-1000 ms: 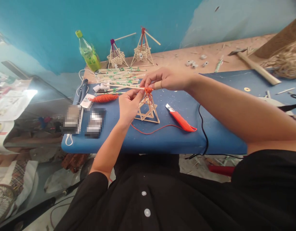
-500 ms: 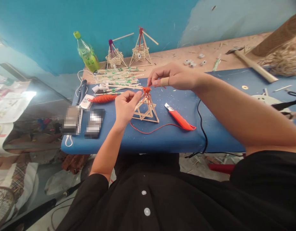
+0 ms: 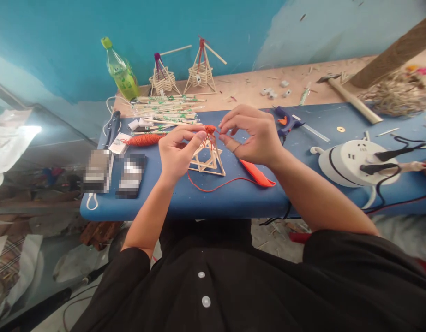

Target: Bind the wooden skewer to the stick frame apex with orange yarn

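Observation:
A small pyramid frame of wooden sticks [image 3: 208, 172] stands on the blue table cover, its peak wrapped in orange cord [image 3: 210, 129]. My left hand [image 3: 176, 150] pinches it at the peak, thumb and fingers around the stick that juts out to the left. Just right of the peak, my right hand [image 3: 252, 133] has thumb and forefinger closed on a short stretch of the orange cord. A loose length of cord [image 3: 216, 190] curves over the cover in front of the frame. Below my right hand lies an orange utility knife [image 3: 257, 173], its blade end hidden.
Bundled sticks [image 3: 167, 108] and an orange cord skein [image 3: 143, 139] lie behind my left hand. Two finished-looking stick towers [image 3: 163, 83] and a green bottle [image 3: 121, 76] stand along the wall. To the right are a glue gun [image 3: 285, 120], a white power strip [image 3: 351, 161] and a hammer [image 3: 354, 99].
My right hand has come down and turned at the right of the peak, bringing the cord end with it. My left hand keeps its hold. The view has shifted, showing the glue gun and power strip.

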### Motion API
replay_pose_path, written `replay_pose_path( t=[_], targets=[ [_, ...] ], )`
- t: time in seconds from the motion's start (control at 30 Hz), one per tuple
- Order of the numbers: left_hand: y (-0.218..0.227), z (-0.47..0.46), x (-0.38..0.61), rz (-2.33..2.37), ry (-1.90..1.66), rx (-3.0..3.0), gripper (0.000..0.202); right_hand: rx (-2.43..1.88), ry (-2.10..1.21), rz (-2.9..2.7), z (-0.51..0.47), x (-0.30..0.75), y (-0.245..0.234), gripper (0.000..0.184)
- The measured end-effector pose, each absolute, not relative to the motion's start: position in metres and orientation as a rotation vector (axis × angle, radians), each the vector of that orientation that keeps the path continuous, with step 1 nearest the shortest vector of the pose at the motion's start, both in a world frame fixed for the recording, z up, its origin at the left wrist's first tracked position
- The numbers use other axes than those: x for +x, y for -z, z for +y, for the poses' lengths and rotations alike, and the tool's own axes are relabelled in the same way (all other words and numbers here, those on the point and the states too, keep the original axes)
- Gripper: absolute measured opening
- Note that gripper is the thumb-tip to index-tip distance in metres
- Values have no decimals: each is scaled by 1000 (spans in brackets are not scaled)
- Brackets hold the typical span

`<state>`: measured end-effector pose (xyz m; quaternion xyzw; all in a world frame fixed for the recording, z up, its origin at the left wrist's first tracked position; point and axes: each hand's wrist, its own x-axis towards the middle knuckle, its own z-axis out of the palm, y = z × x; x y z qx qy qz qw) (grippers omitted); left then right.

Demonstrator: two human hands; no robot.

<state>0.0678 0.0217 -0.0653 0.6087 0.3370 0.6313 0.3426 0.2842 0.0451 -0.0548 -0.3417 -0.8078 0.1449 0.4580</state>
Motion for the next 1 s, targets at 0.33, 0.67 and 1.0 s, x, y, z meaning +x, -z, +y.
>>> replay_pose_path(
  t=[0.33,0.67,1.0],
  targets=[
    [55,29,62,681,-1544,1864,21,-804,-261,-1819,34,262,59,6],
    [46,43,65,857,-1525,2227,24,-789,-210,-1689,36,253,68,7],
    [37,37,69,988,-1427,1935,50,-635,-269,-1611,44,251,78,7]
  ],
)
